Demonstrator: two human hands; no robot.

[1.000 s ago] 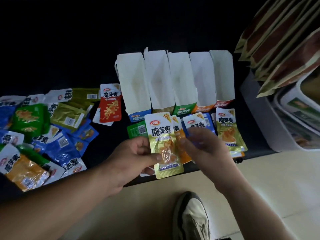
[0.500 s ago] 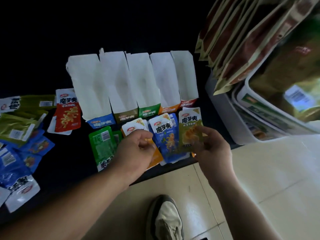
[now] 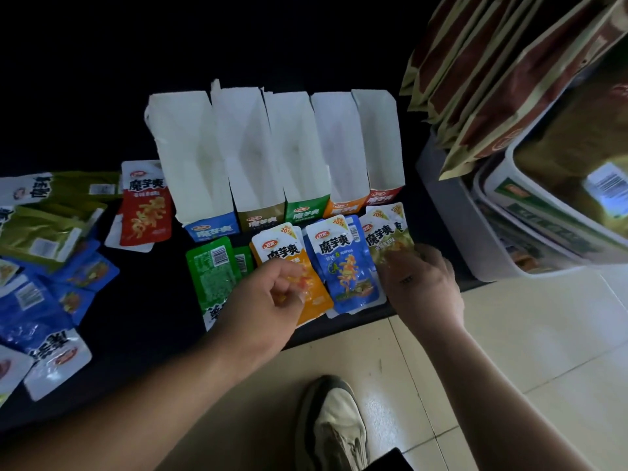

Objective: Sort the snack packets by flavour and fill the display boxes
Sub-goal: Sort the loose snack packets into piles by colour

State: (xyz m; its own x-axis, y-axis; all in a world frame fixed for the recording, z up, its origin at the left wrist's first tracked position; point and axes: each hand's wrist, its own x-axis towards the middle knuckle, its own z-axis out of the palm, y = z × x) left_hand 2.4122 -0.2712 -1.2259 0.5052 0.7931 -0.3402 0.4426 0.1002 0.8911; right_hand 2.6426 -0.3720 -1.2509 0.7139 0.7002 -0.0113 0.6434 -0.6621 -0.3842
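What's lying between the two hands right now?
The head view shows a blue packet lying face up between the left hand and the right hand, flanked by the orange packet and the olive packet.

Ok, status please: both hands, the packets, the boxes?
Left hand pinches orange packet. Right hand fingers on olive packet, grip unclear. Display boxes show no packets yet. Nothing blocks them.

Display boxes: five, with blue, olive, green, orange and red fronts. Red packet: one face up. Green packets: two. Orange packet, blue packet, olive packet: one on top of each stack, number beneath unclear. Heap at left: uncountable. Shoe: one.
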